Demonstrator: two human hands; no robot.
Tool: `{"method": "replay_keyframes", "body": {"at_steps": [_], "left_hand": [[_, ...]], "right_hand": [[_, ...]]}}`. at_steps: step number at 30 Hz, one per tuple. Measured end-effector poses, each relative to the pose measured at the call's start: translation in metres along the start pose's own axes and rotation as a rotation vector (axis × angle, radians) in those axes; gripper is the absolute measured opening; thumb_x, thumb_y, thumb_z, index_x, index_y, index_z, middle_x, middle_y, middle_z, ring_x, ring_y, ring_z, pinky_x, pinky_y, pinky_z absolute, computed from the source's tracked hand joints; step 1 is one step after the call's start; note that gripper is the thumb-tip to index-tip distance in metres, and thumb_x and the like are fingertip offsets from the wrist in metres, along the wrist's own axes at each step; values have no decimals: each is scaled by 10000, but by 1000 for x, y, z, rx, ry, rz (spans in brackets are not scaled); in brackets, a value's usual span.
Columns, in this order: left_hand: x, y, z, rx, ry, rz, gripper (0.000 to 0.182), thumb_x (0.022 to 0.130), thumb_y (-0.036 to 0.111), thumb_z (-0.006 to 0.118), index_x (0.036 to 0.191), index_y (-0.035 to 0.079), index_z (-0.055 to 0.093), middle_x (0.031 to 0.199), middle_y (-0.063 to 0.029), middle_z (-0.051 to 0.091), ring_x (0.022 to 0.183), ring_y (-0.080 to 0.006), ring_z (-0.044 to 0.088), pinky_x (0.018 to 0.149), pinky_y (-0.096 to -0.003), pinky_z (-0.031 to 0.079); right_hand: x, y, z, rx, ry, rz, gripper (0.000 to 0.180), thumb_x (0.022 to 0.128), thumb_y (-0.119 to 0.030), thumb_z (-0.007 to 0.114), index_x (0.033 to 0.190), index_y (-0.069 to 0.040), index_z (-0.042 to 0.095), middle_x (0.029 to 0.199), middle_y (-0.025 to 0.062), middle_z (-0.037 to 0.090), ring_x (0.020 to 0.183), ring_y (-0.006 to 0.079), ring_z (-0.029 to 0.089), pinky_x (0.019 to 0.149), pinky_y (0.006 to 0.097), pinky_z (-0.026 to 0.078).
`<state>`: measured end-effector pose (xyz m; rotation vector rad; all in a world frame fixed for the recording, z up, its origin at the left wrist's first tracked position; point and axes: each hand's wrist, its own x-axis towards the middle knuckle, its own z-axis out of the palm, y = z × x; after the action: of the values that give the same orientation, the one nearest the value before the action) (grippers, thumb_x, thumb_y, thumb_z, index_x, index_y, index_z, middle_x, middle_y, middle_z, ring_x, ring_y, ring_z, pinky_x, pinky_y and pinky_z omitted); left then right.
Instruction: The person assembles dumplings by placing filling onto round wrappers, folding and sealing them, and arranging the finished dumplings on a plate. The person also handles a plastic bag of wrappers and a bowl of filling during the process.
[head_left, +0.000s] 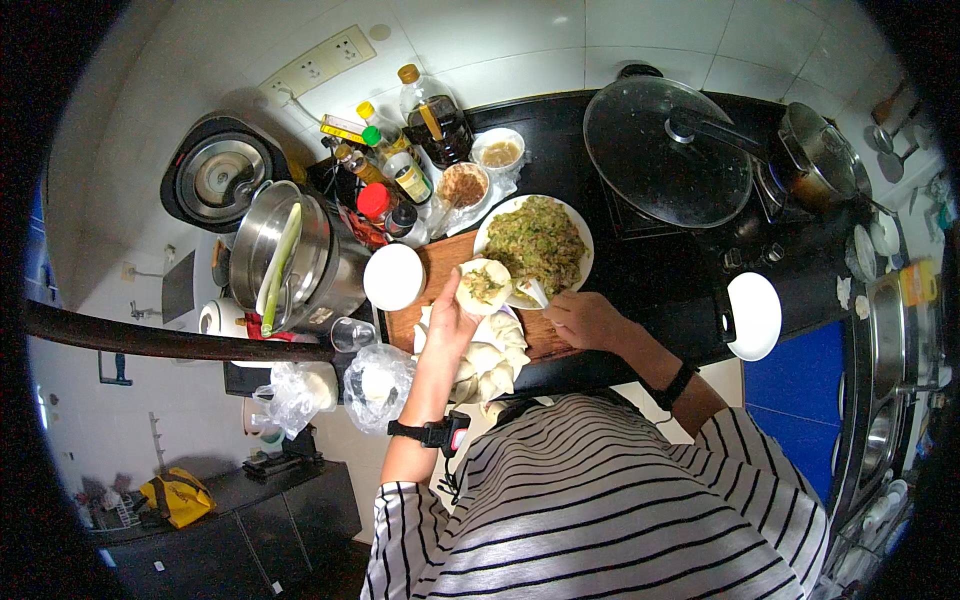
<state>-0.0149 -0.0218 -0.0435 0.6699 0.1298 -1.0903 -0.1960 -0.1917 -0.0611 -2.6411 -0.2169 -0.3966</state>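
Note:
On the fingers of my left hand (448, 319) lies a round dumpling wrapper (496, 300) with a small heap of green-flecked filling (480, 283) in its middle. My right hand (585, 319) grips a white spoon (534, 292), whose bowl is close to the wrapper and over the rim of the filling plate. That white plate (589, 262) carries a wide mound of chopped filling (536, 236). Under my left wrist, several folded dumplings (491, 367) sit together at the front of a wooden cutting board (446, 255). A white round dish or stack of wrappers (394, 277) lies at the board's left edge.
Sauce bottles (435, 124) and two small bowls (463, 186) stand behind the board. To the left is a steel pot (315, 255) with a green onion (281, 262) across it. A lidded pan (660, 165) occupies the stove; a white-bowled pan (754, 316) sits at the right counter edge.

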Motion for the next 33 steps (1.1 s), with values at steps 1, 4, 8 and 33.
{"method": "replay_keyframes", "body": {"at_steps": [1, 4, 8, 33], "left_hand": [[-2, 1, 3, 0, 24, 5, 445, 973, 302, 401, 1278, -22, 423, 1276, -179, 512, 1191, -318, 487, 1020, -465, 378], [-3, 3, 8, -29, 56, 26, 438, 974, 298, 397, 1282, -13, 422, 1279, -176, 510, 1190, -315, 489, 1018, -461, 382], [1, 2, 7, 1, 77, 44, 427, 975, 292, 394, 1279, -7, 424, 1279, -170, 511, 1189, -307, 491, 1012, -459, 390], [-18, 0, 19, 61, -222, -112, 548, 975, 401, 357, 1351, 1, 359, 1319, -163, 476, 1216, -277, 471, 1021, -423, 379]], "right_hand": [[-2, 1, 1, -12, -64, 5, 214, 709, -68, 623, 916, -36, 574, 759, 78, 531, 713, 240, 583, 585, 337, 502], [-2, 0, -2, -62, -23, 34, 208, 722, -64, 631, 925, -42, 594, 760, 73, 541, 695, 231, 589, 557, 329, 498], [2, -10, -25, 38, 299, 103, 197, 725, -109, 646, 902, -51, 583, 822, 95, 570, 702, 285, 607, 557, 377, 510], [18, -34, -29, -15, 324, -9, 222, 739, -194, 685, 877, -66, 566, 828, 91, 517, 798, 262, 575, 643, 376, 486]]}}
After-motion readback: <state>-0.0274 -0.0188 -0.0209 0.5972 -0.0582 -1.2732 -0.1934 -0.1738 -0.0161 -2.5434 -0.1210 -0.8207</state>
